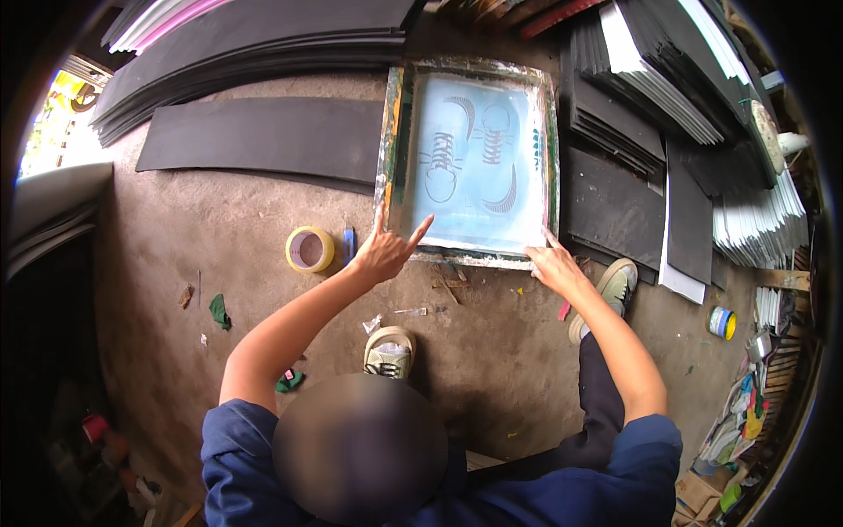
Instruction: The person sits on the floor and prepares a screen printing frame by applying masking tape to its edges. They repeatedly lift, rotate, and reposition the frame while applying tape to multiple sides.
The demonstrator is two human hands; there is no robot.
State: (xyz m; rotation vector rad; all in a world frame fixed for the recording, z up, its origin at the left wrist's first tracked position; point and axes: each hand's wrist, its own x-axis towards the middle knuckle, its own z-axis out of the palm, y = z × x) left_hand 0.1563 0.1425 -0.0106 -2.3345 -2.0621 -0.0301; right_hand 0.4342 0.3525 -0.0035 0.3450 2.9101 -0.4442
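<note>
The concrete floor (492, 342) supports all items. One stack of black sheets (263, 39) lies at the upper left; further sheet piles (685, 53), black and white, occupy the right side. A single black sheet (263, 140) extends to the left side of the printing frame (483, 260). The frame lies flat ahead of the person, between that sheet and the right-hand piles. Its pale blue mesh (479, 176) carries dark curved and striped patterns.

The left hand (380, 257) is at the frame's near left corner: index finger along the left rail, thumb spread away over the mesh. The right hand (558, 263) contacts the near right corner, one finger extended; whether it pinches the rail cannot be determined. A tape roll (328, 250) lies left of the left hand, with a slim blue tool (349, 244) between them.
</note>
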